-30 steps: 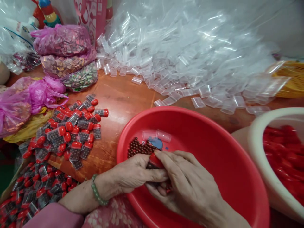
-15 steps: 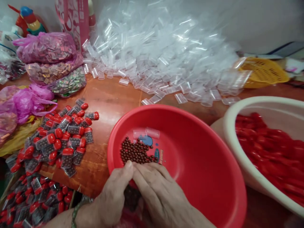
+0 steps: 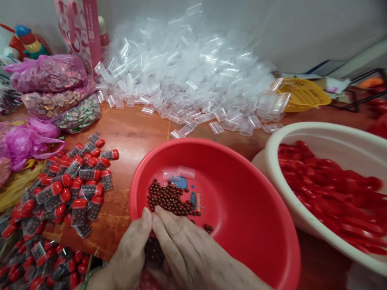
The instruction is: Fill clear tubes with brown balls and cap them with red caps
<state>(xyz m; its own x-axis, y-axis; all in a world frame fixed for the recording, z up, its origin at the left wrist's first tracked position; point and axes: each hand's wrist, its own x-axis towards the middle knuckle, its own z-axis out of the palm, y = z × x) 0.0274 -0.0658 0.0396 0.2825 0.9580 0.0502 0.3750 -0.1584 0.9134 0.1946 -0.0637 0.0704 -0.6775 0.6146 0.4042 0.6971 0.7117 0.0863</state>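
Over the near left rim of a red basin (image 3: 250,193), my left hand (image 3: 128,247) and my right hand (image 3: 184,249) are pressed together, fingers curled. Between them, partly hidden, shows a clear plastic tube (image 3: 154,253) filled with dark balls. My right hand lies across the top of it. On the basin floor, just beyond my fingertips, lies a cluster of small shiny brown balls (image 3: 169,197). A few more balls (image 3: 208,228) sit right of my right hand. Two clear empty tubes (image 3: 186,172) rest behind the cluster.
Filled red-capped tubes (image 3: 78,177) are heaped at left, with more below. Clear empty tubes (image 3: 187,88) form a big pile at the back. A white basin (image 3: 272,161) of red caps (image 3: 326,181) stands right. Pink bags (image 3: 50,74) and a yellow basket (image 3: 305,94) flank the pile.
The view has swung right, so the scene sits further left. My hands remain pressed together around the tube. A few brown balls now show to the right of my right hand.
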